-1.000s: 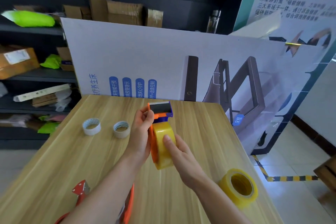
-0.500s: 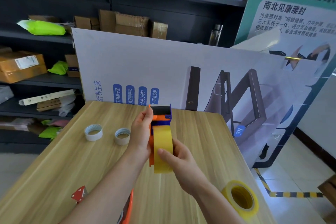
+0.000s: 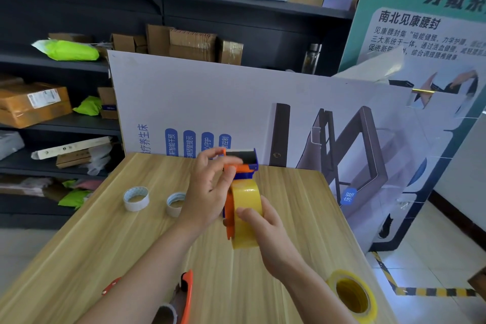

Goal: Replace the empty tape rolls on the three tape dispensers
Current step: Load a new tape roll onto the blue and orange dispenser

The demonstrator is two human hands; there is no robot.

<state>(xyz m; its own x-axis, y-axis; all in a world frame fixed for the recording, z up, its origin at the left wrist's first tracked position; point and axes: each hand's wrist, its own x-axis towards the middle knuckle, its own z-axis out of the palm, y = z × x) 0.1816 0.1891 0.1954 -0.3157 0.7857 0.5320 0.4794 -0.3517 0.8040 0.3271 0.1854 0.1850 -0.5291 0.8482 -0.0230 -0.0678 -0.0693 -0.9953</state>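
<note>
Left hand [image 3: 207,192] has shifted since the earlier frame: fingers now spread, thumb and forefinger pinching at the head of the orange-and-blue plastic tape dispenser [image 3: 240,166], held upright above the light wooden table [image 3: 105,244]. Right hand [image 3: 265,229] is curled round the yellow tape roll [image 3: 246,216] mounted in that dispenser, thumb pressed on its face. Count: two empty white cardboard cores [image 3: 136,198] on the table left, one spare yellow tape roll [image 3: 352,294] at the right edge, one second orange dispenser [image 3: 185,294] partly hidden under the left forearm.
</note>
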